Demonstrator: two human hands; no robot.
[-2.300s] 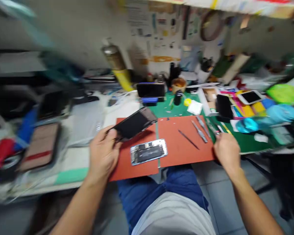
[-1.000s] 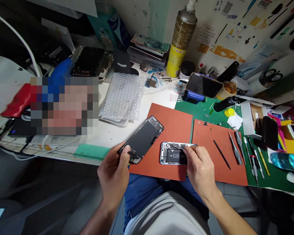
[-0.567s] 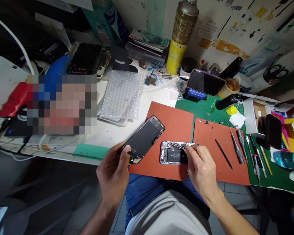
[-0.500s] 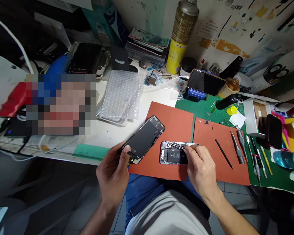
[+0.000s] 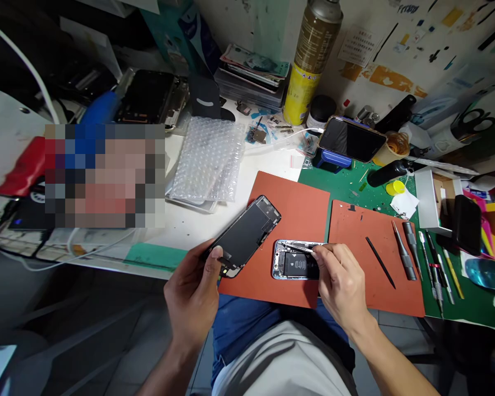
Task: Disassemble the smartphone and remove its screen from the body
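My left hand (image 5: 196, 289) is closed on the lower end of a phone screen (image 5: 247, 234), its dark inner side turned up and tilted above the orange mat (image 5: 291, 201). On that mat lies an opened phone body (image 5: 278, 264) with a black battery (image 5: 299, 265) showing inside. Between the fingertips of my right hand (image 5: 341, 280) is a pair of tweezers (image 5: 299, 247), pointing left over the upper part of the phone body. The right end of the phone body is hidden behind that hand.
A second orange mat (image 5: 371, 231) carries a black stick tool (image 5: 380, 263) and screwdrivers (image 5: 404, 250). Bubble wrap (image 5: 208, 159), a spray can (image 5: 311, 60) and a propped phone (image 5: 352, 138) stand behind. More pen-like tools (image 5: 435, 269) lie at right. A pixelated patch covers the left.
The whole scene has shifted slightly right in view. Both hands keep their grips, and the tweezers stay over the upper part of the phone body.
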